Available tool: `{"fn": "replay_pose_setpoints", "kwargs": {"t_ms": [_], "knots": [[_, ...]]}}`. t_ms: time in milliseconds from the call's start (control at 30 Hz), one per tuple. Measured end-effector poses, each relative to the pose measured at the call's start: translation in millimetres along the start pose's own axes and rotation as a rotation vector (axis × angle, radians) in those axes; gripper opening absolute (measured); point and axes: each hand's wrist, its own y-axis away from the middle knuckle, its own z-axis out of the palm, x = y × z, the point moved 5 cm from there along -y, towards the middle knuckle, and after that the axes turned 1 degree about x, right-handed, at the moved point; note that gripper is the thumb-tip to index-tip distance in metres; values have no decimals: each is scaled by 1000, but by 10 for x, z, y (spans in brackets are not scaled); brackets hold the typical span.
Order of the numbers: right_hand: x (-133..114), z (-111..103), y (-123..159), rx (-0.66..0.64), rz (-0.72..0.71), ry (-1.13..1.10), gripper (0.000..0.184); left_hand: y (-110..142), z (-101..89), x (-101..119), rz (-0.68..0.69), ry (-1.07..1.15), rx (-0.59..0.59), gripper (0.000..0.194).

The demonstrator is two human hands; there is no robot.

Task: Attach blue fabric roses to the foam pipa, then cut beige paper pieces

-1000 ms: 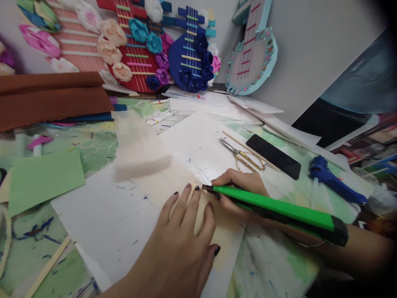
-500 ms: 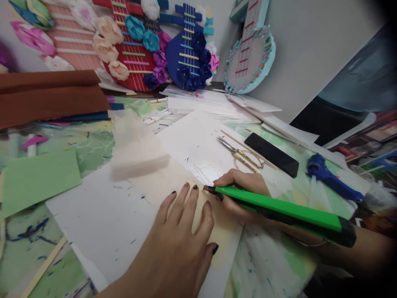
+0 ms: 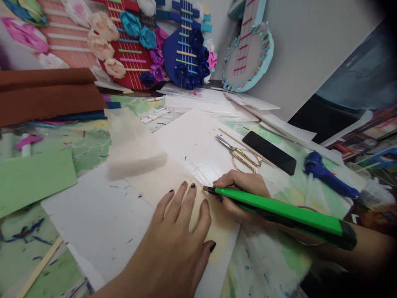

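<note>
My right hand (image 3: 240, 190) grips a green utility knife (image 3: 279, 207), its short blade pointing left. The blade tip is at the edge of a cream paper sheet (image 3: 145, 182), just right of my left fingertips. Flat on that sheet lies my left hand (image 3: 178, 231), fingers spread and holding nothing. Under the cream sheet is a larger white board (image 3: 99, 211), dotted with small blue scraps. The far part of the cream paper curls up in a translucent fold. Gold-handled scissors (image 3: 240, 153) lie beyond my right hand.
Beside the scissors are a thin wooden stick (image 3: 226, 133) and a black phone (image 3: 269, 152). A blue glue gun (image 3: 328, 174) lies at right. Green paper (image 3: 37, 178) and brown crepe paper (image 3: 46, 97) are at left. Decorated paper guitars (image 3: 186, 49) stand along the back wall.
The whole view has shifted slightly, so things sit a little further left. Both hands and the utility knife stay in nearly the same place on the paper.
</note>
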Motion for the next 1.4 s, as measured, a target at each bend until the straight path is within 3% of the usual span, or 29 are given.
{"fn": "replay_pose_setpoints", "kwargs": {"t_ms": [167,567,1400], "knots": [[14,-7,18,42,7,4,14,40,38,4,-12,11,-22,47],[31,-24,80,-24,-9,-16,17,3,-17,3,8,1,-15,46],[-4,-74,184,-36,2,6,23,-48,-62,-2,21,4,-8,44]]}}
